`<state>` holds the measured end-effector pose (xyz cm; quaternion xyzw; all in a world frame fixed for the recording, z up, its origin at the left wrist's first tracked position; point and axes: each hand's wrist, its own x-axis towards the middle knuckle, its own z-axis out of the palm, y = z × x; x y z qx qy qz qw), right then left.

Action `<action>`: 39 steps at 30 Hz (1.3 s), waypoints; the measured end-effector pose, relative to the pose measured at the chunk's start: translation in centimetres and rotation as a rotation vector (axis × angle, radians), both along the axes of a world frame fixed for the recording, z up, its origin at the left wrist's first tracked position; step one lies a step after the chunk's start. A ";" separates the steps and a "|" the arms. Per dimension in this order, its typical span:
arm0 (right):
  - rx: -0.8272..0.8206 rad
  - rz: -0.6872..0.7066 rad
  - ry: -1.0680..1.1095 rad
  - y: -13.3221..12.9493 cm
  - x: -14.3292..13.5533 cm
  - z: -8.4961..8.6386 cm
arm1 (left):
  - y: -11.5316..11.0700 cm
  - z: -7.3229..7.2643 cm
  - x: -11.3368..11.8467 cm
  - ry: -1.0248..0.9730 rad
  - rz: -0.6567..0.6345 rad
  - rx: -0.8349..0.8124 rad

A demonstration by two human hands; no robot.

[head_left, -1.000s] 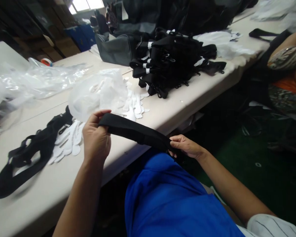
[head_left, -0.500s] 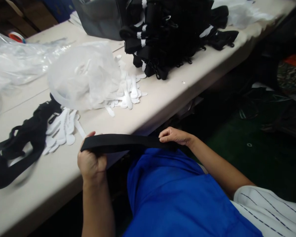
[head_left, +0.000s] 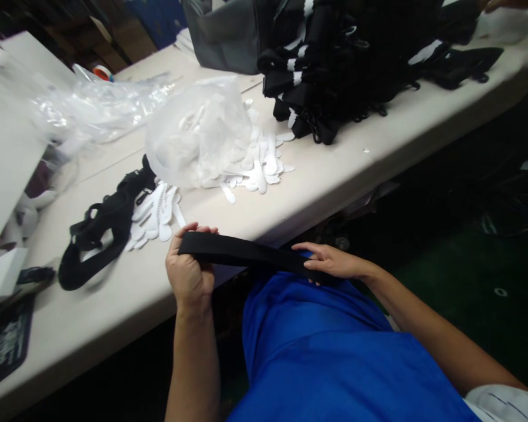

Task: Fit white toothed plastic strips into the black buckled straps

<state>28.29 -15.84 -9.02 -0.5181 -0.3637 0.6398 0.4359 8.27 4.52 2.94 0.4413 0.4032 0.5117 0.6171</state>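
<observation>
A wide black fabric strap (head_left: pixel 242 252) stretches between my two hands, above my lap and the table's front edge. My left hand (head_left: pixel 189 272) is closed around its folded left end, thumb below and fingertips behind. My right hand (head_left: pixel 334 262) is at the other end, with the thumb on top of the band and fingertips showing under it; the index finger sticks out. Beyond my left hand, white notched plastic strips (head_left: pixel 156 217) lie beside a loose bundle of black straps (head_left: pixel 110 228).
A translucent plastic bag (head_left: pixel 198 132) spills more white strips on the table (head_left: pixel 229 214). Behind it are a large heap of black straps (head_left: pixel 334 70) and a dark grey bag (head_left: pixel 224 38). Clear plastic wrap (head_left: pixel 101 105), a tape roll (head_left: pixel 102 72) and a white board (head_left: pixel 9 129) are leftward.
The view has swung left, so the table's things appear further right. My right hand has loosened from a pinch, its index finger now extended. My left hand still grips the strap's end.
</observation>
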 end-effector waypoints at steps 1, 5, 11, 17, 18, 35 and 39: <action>0.036 0.041 -0.036 0.2 -0.1 -0.2 | -0.2 0.5 0.3 -0.013 -0.047 0.025; 0.121 0.125 -0.159 1.5 -0.3 0.1 | -1.2 2.7 1.4 -0.058 -0.193 0.136; 0.100 0.118 0.197 4.8 -1.5 1.4 | -2.2 4.7 2.4 -0.111 -0.311 0.214; -0.003 0.072 0.191 6.3 -2.6 1.2 | -3.4 5.6 1.7 -0.161 -0.501 0.336; 0.016 0.015 0.151 6.4 -2.7 1.1 | -3.8 5.7 1.5 -0.144 -0.578 0.377; 0.284 -1.002 0.498 1.0 -0.2 6.0 | -13.3 -7.6 1.2 0.427 -1.387 1.147; 0.418 -0.963 0.481 -0.1 0.1 8.2 | -12.5 -6.7 1.1 0.376 -0.900 0.996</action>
